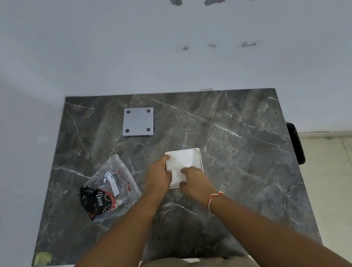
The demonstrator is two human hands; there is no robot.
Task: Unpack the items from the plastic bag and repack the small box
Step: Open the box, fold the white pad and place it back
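While the dark grey marble-patterned table [240,147] is seen from above, a small white square box [186,162] is found lying near its middle, slightly toward the near edge. The box is gripped at its left side by the left hand [157,176], whose fingers are curled over the left rim, with one fingertip showing at the upper left corner. The right hand [194,181] is laid on the lower part of the box with its fingers bent down onto the white surface; whether anything is pinched beneath them cannot be told. A red-and-white thread band [213,199] is worn on the right wrist. To the left of the box, apart from it, a crumpled clear plastic bag [112,187] is spread on the table, with a black packet lettered "Dove" [96,202] inside. Farther back and to the left, a flat grey square plate with four dark round spots at its corners [138,124] is set well apart from the box.
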